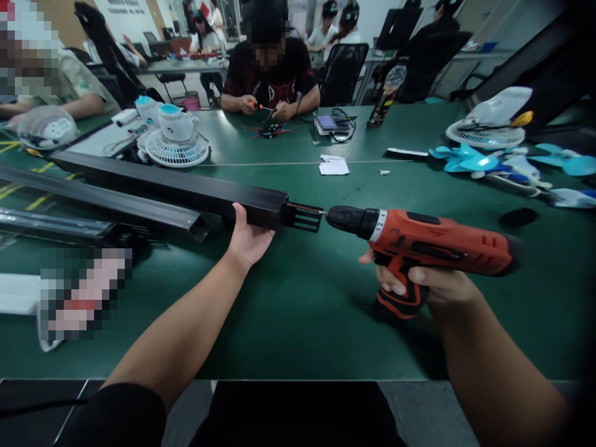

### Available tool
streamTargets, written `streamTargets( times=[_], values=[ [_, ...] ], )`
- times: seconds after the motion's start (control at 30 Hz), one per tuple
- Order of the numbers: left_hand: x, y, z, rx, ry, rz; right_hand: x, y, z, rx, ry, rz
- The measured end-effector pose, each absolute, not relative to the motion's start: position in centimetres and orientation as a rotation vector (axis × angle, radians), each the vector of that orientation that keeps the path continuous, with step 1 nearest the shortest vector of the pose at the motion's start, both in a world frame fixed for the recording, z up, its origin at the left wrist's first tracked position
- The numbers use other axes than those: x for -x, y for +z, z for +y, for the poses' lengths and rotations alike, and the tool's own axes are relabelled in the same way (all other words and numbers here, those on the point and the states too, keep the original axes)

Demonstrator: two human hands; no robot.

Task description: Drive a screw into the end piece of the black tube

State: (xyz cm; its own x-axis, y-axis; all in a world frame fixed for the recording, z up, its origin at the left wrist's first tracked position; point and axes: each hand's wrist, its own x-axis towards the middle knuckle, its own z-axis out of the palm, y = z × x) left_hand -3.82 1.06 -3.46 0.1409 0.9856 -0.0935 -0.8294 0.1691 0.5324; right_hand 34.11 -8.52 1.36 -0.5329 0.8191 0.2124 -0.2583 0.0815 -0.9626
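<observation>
My left hand (pixel 248 239) grips the near end of a long black metal rail (pixel 186 186) that lies across the green table (pixel 298 310), thumb over its top edge. A slotted black bracket (pixel 302 217) sticks out of that end. My right hand (pixel 419 282) is wrapped round the handle of a red and black cordless drill (pixel 419 242), held level. The drill's bit touches the bracket's end face.
Two more black rails (pixel 116 205) lie to the left. White desk fans (pixel 177 139) and blue fan blades (pixel 470 160) sit further back, with paper scraps (pixel 334 165). A person (pixel 270 74) works on wires across the table; others sit behind.
</observation>
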Motion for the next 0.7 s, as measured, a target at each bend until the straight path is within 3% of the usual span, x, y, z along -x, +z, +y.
streamTargets(
  times=[0.7],
  values=[
    [4.3, -4.13, 1.21, -0.388, 1.331, 0.39, -33.86, 1.83, -8.52, 0.509, 1.565, -1.579]
  ],
)
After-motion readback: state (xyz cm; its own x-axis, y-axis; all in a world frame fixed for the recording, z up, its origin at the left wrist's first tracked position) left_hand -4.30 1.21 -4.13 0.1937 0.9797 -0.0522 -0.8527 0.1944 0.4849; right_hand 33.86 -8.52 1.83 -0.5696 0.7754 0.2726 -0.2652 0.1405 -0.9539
